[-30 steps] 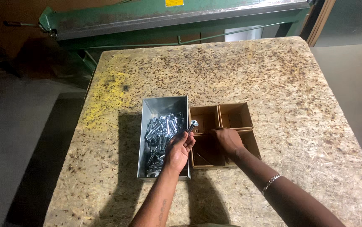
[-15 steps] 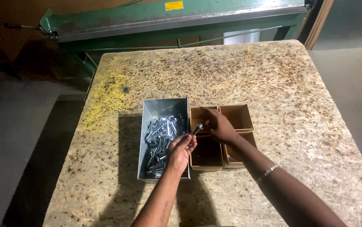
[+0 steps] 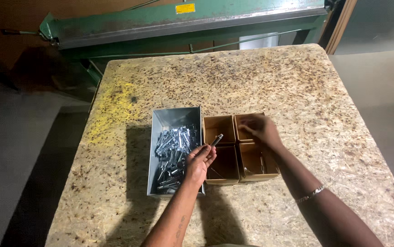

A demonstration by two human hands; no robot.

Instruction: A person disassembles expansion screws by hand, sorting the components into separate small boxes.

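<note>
While the left hand (image 3: pixel 199 161) pinches a short silver metal bolt (image 3: pixel 217 139) over the rectangular grey metal tray (image 3: pixel 175 120) of loose bolts, the right hand (image 3: pixel 262 130) hovers with slack, blurred fingers above the four-compartment brown cardboard box (image 3: pixel 241 148) just beside that tray.

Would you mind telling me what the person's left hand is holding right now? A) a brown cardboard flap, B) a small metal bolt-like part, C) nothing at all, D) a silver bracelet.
B: the left hand pinches a small metal part in its fingers, raised between the grey metal tray of similar parts and the brown cardboard compartments.
</note>
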